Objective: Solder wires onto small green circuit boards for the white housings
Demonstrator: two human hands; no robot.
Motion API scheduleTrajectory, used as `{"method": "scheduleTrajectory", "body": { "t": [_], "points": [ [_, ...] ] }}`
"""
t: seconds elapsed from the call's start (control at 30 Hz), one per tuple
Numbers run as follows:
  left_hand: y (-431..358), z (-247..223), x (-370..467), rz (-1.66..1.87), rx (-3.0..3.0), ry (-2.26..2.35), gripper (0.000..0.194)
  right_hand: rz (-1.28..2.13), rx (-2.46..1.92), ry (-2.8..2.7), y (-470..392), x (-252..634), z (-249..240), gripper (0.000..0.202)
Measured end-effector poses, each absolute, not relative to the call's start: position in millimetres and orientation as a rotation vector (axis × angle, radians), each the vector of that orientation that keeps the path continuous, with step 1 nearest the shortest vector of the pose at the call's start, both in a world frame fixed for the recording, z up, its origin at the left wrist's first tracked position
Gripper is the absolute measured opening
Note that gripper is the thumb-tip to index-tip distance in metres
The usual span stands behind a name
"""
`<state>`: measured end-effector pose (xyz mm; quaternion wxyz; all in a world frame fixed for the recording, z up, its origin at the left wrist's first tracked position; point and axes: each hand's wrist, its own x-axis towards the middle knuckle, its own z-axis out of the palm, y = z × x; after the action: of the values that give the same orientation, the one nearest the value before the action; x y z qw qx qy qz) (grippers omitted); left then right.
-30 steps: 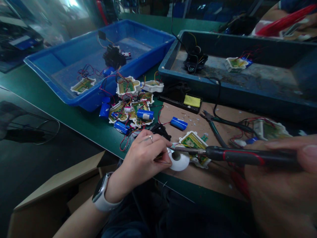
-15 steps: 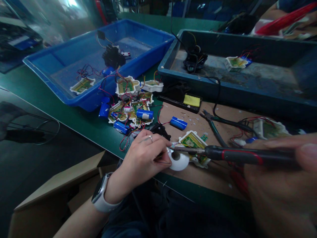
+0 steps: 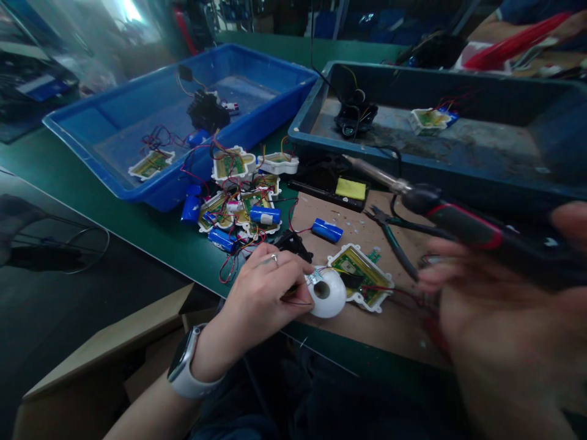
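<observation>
My left hand [image 3: 270, 284], with a ring and a watch, pinches thin wires and a small part at the edge of a white round spool [image 3: 332, 296]. Its fingertips hide most of what they hold. My right hand [image 3: 495, 305], blurred, grips a black and red soldering iron [image 3: 463, 220], whose tip points up and left near the black stand. Just right of the spool lies a white-framed circuit board [image 3: 362, 269] with red and yellow wires. A small green board [image 3: 375, 255] sits behind it.
Wired boards and blue batteries [image 3: 265, 214] are piled beside a blue bin [image 3: 165, 201]. A darker bin [image 3: 435, 150] stands at the back right. A yellow sponge [image 3: 351, 189] and pliers [image 3: 394, 241] lie on the brown mat [image 3: 385, 333]. Another person's arm [image 3: 495, 30] shows at the top right.
The soldering iron has lifted away from the spool, its tip now up by the black stand. My left hand stays at the spool. The view has shifted slightly.
</observation>
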<state>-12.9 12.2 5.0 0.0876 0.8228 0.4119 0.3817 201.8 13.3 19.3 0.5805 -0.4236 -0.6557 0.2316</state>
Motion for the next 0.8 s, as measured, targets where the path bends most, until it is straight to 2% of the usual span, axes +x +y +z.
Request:
{"method": "scheduleTrajectory", "body": {
  "t": [0.1, 0.27, 0.5, 0.63, 0.8],
  "points": [
    [12, 4, -14, 1.132, 2.449, 1.220, 0.016, 0.685, -0.888, -1.472, 8, 191, 16, 0.030],
    [12, 6, -14, 1.150, 2.457, 1.243, 0.017, 0.611, -0.804, -1.922, 7, 186, -4, 0.051],
    [4, 11, -15, 1.148, 2.476, 1.275, 0.011, 0.615, -0.740, -2.125, 8, 185, 0, 0.044],
    [-9, 17, -25, 1.258, 2.479, 1.376, 0.033, 0.597, -0.719, -2.104, 9, 182, 3, 0.043],
    [-17, 22, -37, 1.304, 2.474, 1.340, 0.029, 0.641, -0.748, -2.127, 6, 184, 2, 0.045]
  ]
}}
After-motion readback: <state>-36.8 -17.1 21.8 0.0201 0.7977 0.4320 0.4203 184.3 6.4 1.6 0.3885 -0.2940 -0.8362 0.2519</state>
